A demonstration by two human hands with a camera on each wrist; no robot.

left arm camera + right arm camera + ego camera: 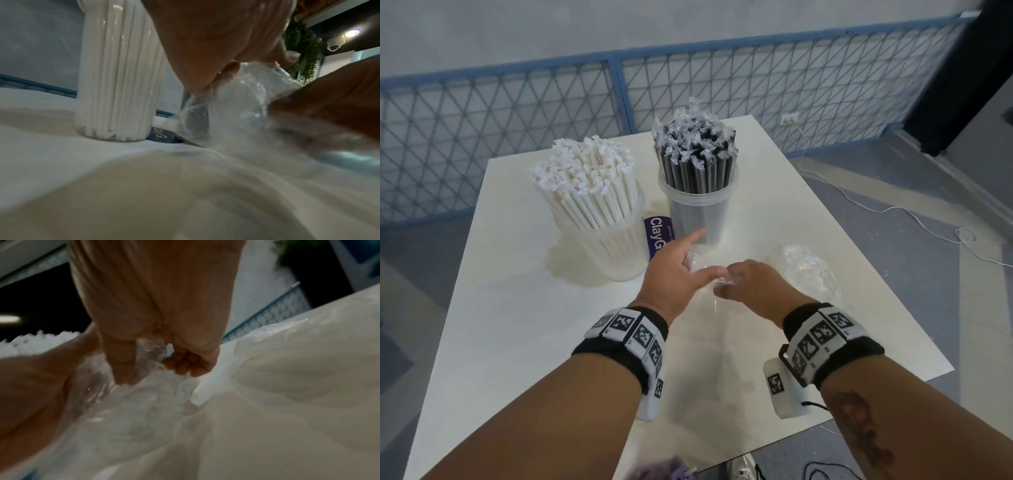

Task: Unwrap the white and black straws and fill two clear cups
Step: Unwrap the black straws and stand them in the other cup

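Head view: both hands meet over clear plastic wrap, near the middle of the counter (517, 308).
Right hand (753, 284) pinches the wrap (717, 279); left hand (674, 263) loosely open, touching it. Black straws (697, 154) stand upright just beyond, white straws (585, 178) far-left.

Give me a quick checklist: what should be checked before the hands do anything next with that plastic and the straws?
1. Right hand grips the clear wrap: ok, fingers curled round it.
2. Left hand on the wrap: ok, touching it; grip cannot tell.
3. White straws upright in their cup: ok.
4. Black straws upright in their cup: ok.
5. Straws unwrapped: not ok, tips look wrapped.
6. Loose plastic pile apart from both cups: ok.
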